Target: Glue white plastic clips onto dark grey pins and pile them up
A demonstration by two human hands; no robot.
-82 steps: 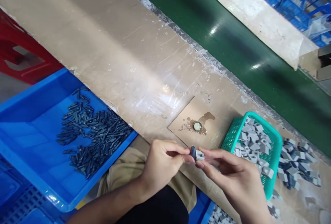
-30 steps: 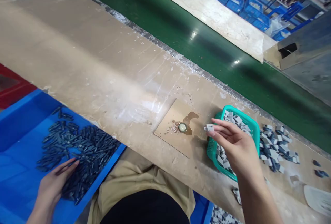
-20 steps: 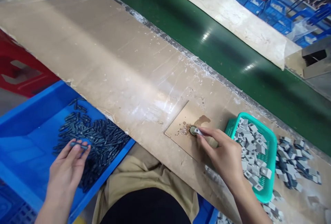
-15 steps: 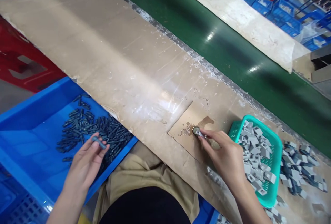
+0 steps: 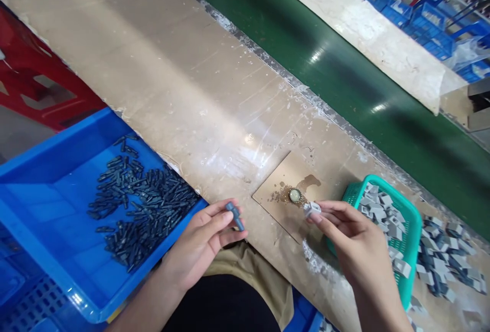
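Observation:
Between the thumb and fingers of my left hand (image 5: 209, 235) is a dark blue-grey plastic pin (image 5: 235, 216), held over the table's near edge. My right hand (image 5: 352, 240) pinches a small light-grey hollow block (image 5: 313, 209), its square opening facing up. Just left of that block a small round cap of liquid (image 5: 294, 195) stands on a cardboard square (image 5: 268, 191) with wet spots. A blue tray (image 5: 57, 209) at the left holds a heap of similar dark pins (image 5: 141, 204). Beside my right hand, a green basket (image 5: 415, 230) contains many grey blocks (image 5: 377, 212).
Joined grey-and-dark pieces (image 5: 444, 255) lie piled right of the basket. A green conveyor belt (image 5: 306, 51) runs beyond the cardboard-covered table (image 5: 153, 66). A red plastic stool or crate (image 5: 49, 87) stands at the left, and blue crates (image 5: 429, 25) are stacked at the far right.
My left hand has moved right with the pin, away from above the tray. My right hand has lifted the grey block off the cap and drawn it rightward.

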